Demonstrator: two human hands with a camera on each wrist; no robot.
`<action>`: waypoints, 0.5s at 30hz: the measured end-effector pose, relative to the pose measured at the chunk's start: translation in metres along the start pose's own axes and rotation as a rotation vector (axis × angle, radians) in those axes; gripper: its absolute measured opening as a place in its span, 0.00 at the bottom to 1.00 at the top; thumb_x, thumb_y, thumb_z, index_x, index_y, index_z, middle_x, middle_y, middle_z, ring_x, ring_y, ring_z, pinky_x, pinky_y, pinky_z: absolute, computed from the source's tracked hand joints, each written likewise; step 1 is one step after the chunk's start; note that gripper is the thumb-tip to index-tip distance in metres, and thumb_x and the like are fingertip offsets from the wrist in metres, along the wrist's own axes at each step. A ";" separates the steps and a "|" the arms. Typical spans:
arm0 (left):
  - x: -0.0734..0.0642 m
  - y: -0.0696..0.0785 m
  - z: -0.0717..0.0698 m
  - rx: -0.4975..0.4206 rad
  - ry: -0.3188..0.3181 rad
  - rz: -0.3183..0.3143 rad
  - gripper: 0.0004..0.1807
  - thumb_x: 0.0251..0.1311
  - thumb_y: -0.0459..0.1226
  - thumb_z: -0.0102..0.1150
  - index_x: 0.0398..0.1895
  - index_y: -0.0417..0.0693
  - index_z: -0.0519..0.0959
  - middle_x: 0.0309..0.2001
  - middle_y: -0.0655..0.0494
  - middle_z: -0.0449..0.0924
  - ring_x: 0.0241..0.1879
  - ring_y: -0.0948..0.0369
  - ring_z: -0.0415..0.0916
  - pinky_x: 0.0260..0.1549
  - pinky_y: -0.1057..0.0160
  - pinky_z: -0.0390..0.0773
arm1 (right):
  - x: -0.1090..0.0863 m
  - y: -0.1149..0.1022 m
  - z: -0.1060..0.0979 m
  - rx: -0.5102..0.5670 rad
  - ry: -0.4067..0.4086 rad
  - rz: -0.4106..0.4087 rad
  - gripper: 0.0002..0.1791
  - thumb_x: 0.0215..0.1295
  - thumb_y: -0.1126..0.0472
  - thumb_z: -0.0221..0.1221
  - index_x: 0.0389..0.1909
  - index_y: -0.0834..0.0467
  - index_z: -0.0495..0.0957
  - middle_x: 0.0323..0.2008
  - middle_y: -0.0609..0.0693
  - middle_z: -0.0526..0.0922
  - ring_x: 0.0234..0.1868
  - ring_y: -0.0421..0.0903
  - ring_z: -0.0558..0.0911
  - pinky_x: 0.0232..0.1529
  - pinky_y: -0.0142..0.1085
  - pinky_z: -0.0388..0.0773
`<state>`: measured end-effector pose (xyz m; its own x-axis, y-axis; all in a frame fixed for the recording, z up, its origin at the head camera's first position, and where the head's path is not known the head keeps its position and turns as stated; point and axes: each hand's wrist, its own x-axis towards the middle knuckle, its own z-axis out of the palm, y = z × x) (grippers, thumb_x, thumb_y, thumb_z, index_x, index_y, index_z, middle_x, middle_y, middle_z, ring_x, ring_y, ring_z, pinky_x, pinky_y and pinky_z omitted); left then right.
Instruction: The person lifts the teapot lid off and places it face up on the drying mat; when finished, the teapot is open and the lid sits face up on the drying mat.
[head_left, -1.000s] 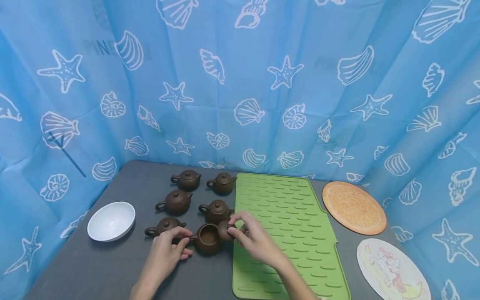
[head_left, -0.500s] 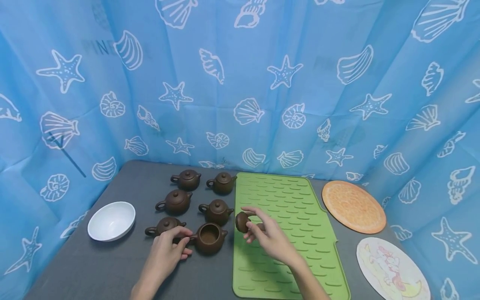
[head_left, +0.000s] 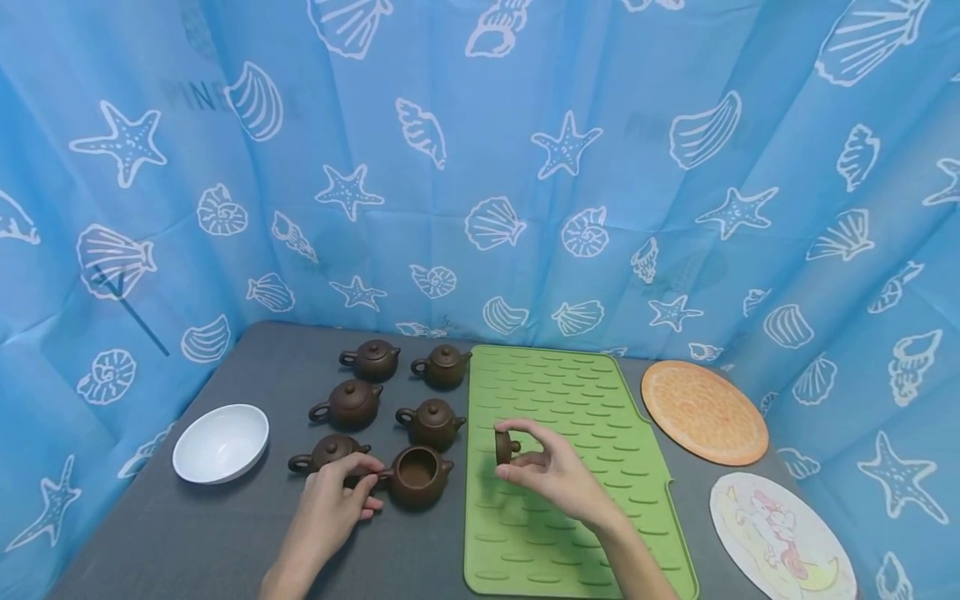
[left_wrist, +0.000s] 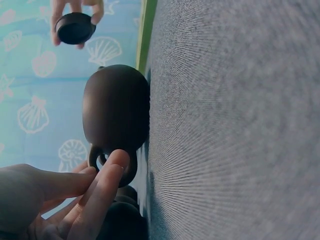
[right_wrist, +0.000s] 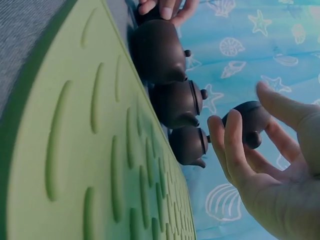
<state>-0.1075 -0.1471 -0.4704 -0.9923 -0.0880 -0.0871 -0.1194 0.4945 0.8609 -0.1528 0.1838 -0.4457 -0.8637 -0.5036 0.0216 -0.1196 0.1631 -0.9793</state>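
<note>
A brown teapot without its lid (head_left: pixel 408 497) stands upright on the grey table, its round mouth uncovered. My left hand (head_left: pixel 324 510) pinches its handle between thumb and fingers; the left wrist view shows the pinch close up at the handle (left_wrist: pixel 131 172). Over the green mat, my right hand (head_left: pixel 566 477) holds a brown teapot lid (head_left: pixel 503 447) by its edge. That lid is tipped on its side, its knob facing the palm. In the right wrist view, fingers and thumb surround the lid (right_wrist: pixel 254 120).
Several lidded brown teapots (head_left: pixel 354 406) stand behind and left of the uncovered one. A white bowl (head_left: pixel 220 446) is at the left. The ribbed green mat (head_left: pixel 577 392) covers the right-centre. Right of it lie an orange round mat (head_left: pixel 705 412) and a white patterned one (head_left: pixel 780 533).
My right hand has lifted the lid away from the teapot's mouth, carried it right over the mat and turned it on its side. The left hand stays at the handle.
</note>
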 end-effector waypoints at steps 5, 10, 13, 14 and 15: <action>0.000 0.001 0.000 0.008 -0.004 -0.013 0.10 0.72 0.26 0.64 0.49 0.46 0.88 0.55 0.38 0.90 0.29 0.61 0.92 0.27 0.68 0.88 | 0.000 0.004 0.002 -0.020 0.012 0.017 0.33 0.71 0.68 0.69 0.74 0.64 0.69 0.75 0.76 0.67 0.48 0.71 0.90 0.49 0.41 0.92; 0.000 0.003 0.001 0.019 0.000 -0.023 0.10 0.72 0.26 0.64 0.48 0.46 0.87 0.54 0.37 0.90 0.28 0.62 0.92 0.26 0.69 0.88 | 0.000 0.011 0.003 -0.049 -0.020 0.057 0.33 0.74 0.71 0.64 0.75 0.70 0.65 0.72 0.76 0.70 0.48 0.71 0.90 0.50 0.45 0.92; -0.001 0.003 0.000 0.022 0.000 -0.027 0.10 0.72 0.26 0.64 0.49 0.46 0.87 0.54 0.37 0.90 0.28 0.62 0.92 0.26 0.69 0.88 | -0.002 0.014 0.003 -0.050 -0.049 0.078 0.31 0.75 0.73 0.61 0.75 0.72 0.63 0.70 0.76 0.71 0.49 0.68 0.91 0.51 0.43 0.92; -0.001 0.003 0.000 0.021 -0.001 -0.028 0.10 0.72 0.26 0.64 0.49 0.46 0.87 0.54 0.37 0.90 0.29 0.62 0.92 0.26 0.68 0.88 | -0.003 0.015 0.004 -0.045 -0.057 0.086 0.31 0.75 0.73 0.61 0.75 0.73 0.63 0.70 0.75 0.72 0.49 0.68 0.91 0.51 0.41 0.92; -0.001 0.003 0.000 0.020 -0.001 -0.029 0.10 0.72 0.26 0.64 0.49 0.46 0.87 0.54 0.37 0.90 0.29 0.62 0.92 0.26 0.68 0.88 | -0.003 0.016 0.004 -0.041 -0.065 0.092 0.30 0.75 0.74 0.60 0.74 0.73 0.63 0.69 0.75 0.72 0.50 0.67 0.91 0.51 0.41 0.92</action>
<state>-0.1065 -0.1456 -0.4682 -0.9885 -0.1012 -0.1123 -0.1484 0.5090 0.8479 -0.1499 0.1845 -0.4623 -0.8384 -0.5389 -0.0824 -0.0626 0.2453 -0.9674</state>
